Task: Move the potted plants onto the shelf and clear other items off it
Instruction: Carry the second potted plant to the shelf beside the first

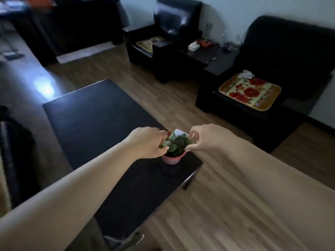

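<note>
Here, potted plant (176,149) on table (94,115), between left hand (147,142), right hand (204,138)

The table (94,113) has a dark, smooth top with a faint sheen where light falls on its far corner. The floor (208,205) is wood-look plank, satiny. The pot (172,159) looks like smooth pink plastic (or glazed, hard to tell). The armchairs (282,51) are glossy black leather-like; the cushion (250,91) is soft printed cloth.
</note>
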`<state>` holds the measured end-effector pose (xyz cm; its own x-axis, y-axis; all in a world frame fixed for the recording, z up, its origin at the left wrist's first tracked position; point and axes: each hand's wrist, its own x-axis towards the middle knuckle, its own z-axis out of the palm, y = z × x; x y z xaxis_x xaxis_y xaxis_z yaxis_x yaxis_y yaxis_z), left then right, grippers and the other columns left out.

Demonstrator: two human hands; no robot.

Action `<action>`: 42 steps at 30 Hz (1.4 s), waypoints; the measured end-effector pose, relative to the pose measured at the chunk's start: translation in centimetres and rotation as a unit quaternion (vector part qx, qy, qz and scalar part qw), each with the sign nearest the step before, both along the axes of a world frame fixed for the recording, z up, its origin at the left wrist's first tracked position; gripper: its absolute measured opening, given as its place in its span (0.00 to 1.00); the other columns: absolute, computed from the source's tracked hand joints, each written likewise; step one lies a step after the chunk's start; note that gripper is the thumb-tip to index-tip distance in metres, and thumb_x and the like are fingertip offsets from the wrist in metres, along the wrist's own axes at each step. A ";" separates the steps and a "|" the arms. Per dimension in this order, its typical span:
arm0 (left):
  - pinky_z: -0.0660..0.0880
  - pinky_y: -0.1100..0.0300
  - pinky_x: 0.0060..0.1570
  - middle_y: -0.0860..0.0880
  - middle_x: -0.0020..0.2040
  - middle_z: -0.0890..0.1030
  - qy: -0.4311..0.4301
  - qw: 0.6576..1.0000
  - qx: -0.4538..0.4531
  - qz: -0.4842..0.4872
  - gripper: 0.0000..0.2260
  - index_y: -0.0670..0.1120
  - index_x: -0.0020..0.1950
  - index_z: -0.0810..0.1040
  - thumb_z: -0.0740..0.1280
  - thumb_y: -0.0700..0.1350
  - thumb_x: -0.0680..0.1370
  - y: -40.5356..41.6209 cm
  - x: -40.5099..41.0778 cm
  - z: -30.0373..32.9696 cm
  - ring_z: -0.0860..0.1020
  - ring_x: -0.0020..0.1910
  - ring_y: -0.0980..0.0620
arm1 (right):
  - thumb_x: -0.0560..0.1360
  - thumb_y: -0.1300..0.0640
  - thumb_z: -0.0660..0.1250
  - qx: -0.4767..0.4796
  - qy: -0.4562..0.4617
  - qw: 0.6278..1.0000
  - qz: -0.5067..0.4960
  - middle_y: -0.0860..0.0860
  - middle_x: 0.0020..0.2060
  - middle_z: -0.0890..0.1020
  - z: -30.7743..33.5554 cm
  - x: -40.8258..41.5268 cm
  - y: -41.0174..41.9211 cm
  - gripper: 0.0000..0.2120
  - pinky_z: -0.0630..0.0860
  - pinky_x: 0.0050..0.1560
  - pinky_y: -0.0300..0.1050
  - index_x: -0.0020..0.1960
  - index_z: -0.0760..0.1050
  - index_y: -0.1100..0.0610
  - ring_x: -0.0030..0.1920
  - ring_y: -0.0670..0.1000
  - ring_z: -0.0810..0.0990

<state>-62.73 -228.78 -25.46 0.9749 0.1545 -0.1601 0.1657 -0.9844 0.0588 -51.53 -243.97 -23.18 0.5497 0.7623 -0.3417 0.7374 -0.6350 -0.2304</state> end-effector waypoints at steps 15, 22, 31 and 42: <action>0.70 0.56 0.43 0.53 0.43 0.72 0.037 0.991 -0.045 0.117 0.11 0.48 0.43 0.70 0.60 0.55 0.76 0.6 1.4 -12.2 0.73 0.50 0.48 | 0.69 0.39 0.66 -0.056 0.026 0.991 0.121 0.47 0.41 0.77 -13.4 4.2 2.6 0.20 0.73 0.42 0.47 0.51 0.73 0.53 0.46 0.52 0.78; 0.68 0.57 0.51 0.53 0.47 0.74 0.035 0.979 -0.079 0.184 0.14 0.49 0.48 0.72 0.59 0.59 0.75 1.1 3.8 -29.7 0.72 0.55 0.49 | 0.69 0.37 0.66 -0.014 0.017 0.992 0.122 0.49 0.51 0.78 -31.1 8.3 2.4 0.22 0.74 0.46 0.48 0.52 0.72 0.53 0.52 0.52 0.77; 0.70 0.60 0.55 0.51 0.52 0.78 -0.191 0.865 -0.291 0.363 0.27 0.50 0.64 0.69 0.66 0.62 0.69 3.4 6.1 -47.0 0.76 0.55 0.53 | 0.63 0.37 0.70 0.255 0.016 0.966 -0.029 0.54 0.54 0.77 -49.8 11.2 4.2 0.34 0.73 0.56 0.51 0.60 0.70 0.59 0.57 0.55 0.75; 0.71 0.56 0.62 0.62 0.55 0.72 -0.328 0.767 -0.471 0.285 0.48 0.55 0.73 0.51 0.74 0.61 0.60 4.3 11.0 -48.7 0.74 0.60 0.56 | 0.56 0.42 0.72 0.490 0.306 0.813 -0.071 0.46 0.62 0.72 -49.9 11.6 7.8 0.46 0.73 0.55 0.34 0.69 0.59 0.52 0.61 0.43 0.73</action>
<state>-51.78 -224.46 -74.13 0.7096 0.7037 0.0342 0.1843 -0.2323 0.9550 -39.93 -236.22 -73.11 0.6124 0.7763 0.1494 0.2296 0.0062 -0.9733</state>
